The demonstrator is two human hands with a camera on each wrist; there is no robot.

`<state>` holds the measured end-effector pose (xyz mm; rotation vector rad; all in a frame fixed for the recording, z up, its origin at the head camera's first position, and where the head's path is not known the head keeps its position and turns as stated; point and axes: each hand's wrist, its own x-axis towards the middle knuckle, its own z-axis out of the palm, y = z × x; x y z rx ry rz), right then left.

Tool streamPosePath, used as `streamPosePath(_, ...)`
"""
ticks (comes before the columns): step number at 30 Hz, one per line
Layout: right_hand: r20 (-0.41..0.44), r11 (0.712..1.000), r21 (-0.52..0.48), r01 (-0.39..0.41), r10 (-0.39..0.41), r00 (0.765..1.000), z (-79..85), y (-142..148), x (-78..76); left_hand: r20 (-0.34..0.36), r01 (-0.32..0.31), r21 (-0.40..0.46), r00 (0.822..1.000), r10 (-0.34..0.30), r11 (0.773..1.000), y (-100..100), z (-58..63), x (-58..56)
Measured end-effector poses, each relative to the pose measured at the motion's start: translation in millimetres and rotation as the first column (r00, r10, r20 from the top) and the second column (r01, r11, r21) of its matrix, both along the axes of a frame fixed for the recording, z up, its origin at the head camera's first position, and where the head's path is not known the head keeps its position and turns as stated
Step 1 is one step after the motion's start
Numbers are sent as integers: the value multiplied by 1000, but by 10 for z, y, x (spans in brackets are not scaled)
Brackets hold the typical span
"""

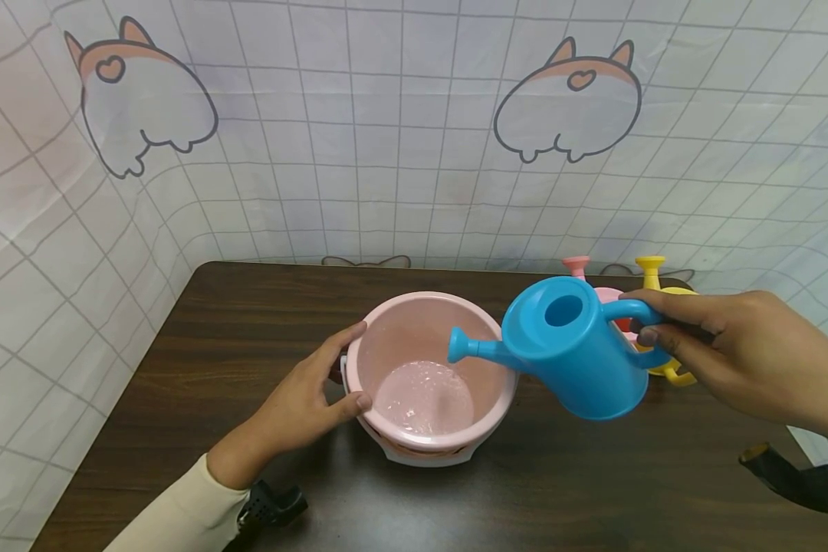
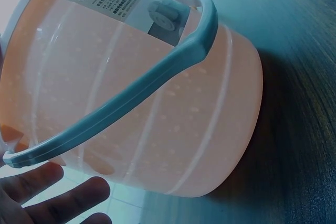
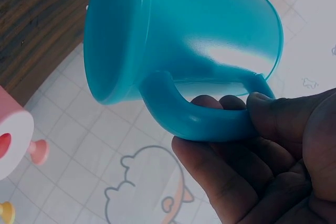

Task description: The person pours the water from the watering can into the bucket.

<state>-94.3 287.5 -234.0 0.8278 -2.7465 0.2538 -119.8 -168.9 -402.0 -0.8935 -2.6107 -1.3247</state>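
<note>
My right hand (image 1: 752, 360) grips the handle (image 3: 210, 121) of a blue watering can (image 1: 579, 353) and holds it tilted. Its spout (image 1: 479, 349) reaches over the right rim of a pink bucket (image 1: 424, 307). Bright glints, like water, show on the bucket's floor (image 1: 424, 402). My left hand (image 1: 300, 395) rests at the bucket's left rim, thumb and index finger touching it. In the left wrist view, its other fingers (image 2: 71, 200) spread loosely beside the bucket, under the end of the grey carrying handle (image 2: 126, 103), which hangs down along the side.
Behind the blue can stand a pink watering can (image 1: 576, 264) and a yellow one (image 1: 651, 268), partly covered by it and my right hand. All is on a dark wooden table (image 1: 262, 322). A white gridded curtain (image 1: 386, 153) with cartoon animals hangs along the back and left.
</note>
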Motion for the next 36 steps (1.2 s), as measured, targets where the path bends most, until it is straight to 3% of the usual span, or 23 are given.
streamPosePath(21,-13,999,-19,-34,33,999,40,-22,9,-10,4,4,1000,-4,1000,-1,-2,-7)
streamPosePath(36,3,1000,8,-5,5,1000,22,-18,-3,-16,4,10,1000,-4,1000,15,18,0)
